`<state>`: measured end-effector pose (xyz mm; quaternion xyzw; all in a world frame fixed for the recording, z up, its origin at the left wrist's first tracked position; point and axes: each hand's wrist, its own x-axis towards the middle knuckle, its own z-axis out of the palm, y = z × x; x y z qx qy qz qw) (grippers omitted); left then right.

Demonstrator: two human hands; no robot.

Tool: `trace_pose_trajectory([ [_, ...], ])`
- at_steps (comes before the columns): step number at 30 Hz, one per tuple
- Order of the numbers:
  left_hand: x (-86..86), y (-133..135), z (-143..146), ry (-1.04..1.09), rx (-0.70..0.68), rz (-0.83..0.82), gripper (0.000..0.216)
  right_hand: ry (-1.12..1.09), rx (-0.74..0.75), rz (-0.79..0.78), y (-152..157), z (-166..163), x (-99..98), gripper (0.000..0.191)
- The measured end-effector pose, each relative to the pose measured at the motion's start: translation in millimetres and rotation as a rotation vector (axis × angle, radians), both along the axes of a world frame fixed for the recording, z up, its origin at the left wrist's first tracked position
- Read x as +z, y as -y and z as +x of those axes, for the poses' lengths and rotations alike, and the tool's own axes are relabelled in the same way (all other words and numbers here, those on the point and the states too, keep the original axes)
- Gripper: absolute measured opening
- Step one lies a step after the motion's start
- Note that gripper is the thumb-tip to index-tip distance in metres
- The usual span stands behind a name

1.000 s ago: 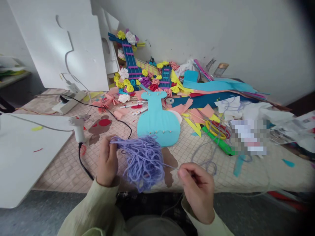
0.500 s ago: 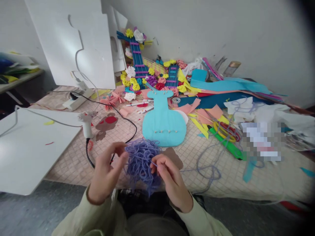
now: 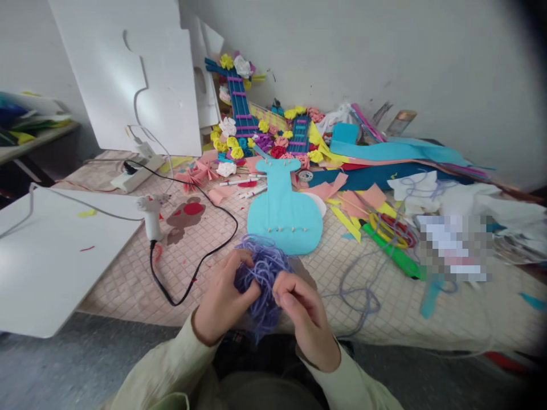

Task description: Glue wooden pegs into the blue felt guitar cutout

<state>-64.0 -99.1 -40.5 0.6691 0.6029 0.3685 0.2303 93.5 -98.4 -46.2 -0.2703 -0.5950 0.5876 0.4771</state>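
Observation:
A loose tangle of purple yarn (image 3: 267, 270) is between my hands at the table's front edge. My left hand (image 3: 228, 293) is closed around its left side, thumb and fingers pressing into the strands. At the right side of the bundle, my right hand (image 3: 301, 310) pinches a strand of the yarn, its fingertips together. Just beyond the yarn lies a light blue guitar-shaped cutout (image 3: 284, 213) with small pegs in rows at its top and lower body. A loose length of purple yarn (image 3: 363, 304) trails over the tablecloth to the right.
A white glue gun (image 3: 150, 216) with a black cord stands at left, near a white board (image 3: 64, 256) and a power strip (image 3: 139, 173). Paper flowers (image 3: 235, 148) crowd the back. A green cutter (image 3: 391, 250) and paper scraps (image 3: 371, 196) lie at right.
My left hand has moved right and closed on the yarn bundle, which has shifted slightly right and been squeezed. My right hand stays pinched at its right side.

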Motion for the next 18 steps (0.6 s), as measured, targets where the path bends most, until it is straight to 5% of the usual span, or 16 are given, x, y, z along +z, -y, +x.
trace_pose_trajectory([
  [12,-0.9,-9.1,-24.0,-0.15,0.172,0.197,0.03,-0.053,-0.115,-0.082,25.2,5.5,-14.6,0.034],
  [18,-3.2,-17.5,-36.8,-0.204,0.174,0.159,0.03,0.039,-0.105,0.024,20.4,11.2,-8.7,0.031],
])
